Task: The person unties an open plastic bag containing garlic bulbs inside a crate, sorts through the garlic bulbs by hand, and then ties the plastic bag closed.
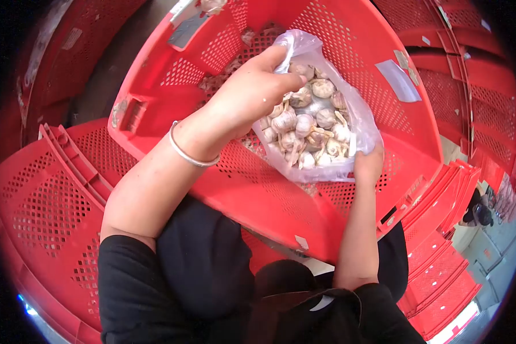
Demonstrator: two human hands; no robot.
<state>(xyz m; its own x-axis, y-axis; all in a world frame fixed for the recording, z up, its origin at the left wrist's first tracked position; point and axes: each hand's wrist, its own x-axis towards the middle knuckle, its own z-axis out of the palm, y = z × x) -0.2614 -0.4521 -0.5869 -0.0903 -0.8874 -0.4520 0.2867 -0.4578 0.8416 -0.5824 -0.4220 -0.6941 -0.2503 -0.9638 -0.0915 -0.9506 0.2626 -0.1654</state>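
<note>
A translucent plastic bag (358,114) with its mouth spread wide holds several whole garlic bulbs (304,123), some with short stalks. It is over the inside of a red perforated crate (350,34). My left hand (261,86), its wrist in a pale bangle (186,150), grips the bag's rim at the upper left. Down at the lower right, my right hand (369,163) closes on the rim at the opposite side; its fingers are partly hidden by the plastic. Loose garlic scraps or skins (218,80) lie in the crate beyond my left forearm.
More red crates stand around me: one at the left (51,212), others stacked at the upper right (487,109) and lower right (436,264). A pale paper label (398,80) sticks to the crate's inner wall. Grey-blue floor (496,252) shows at the right.
</note>
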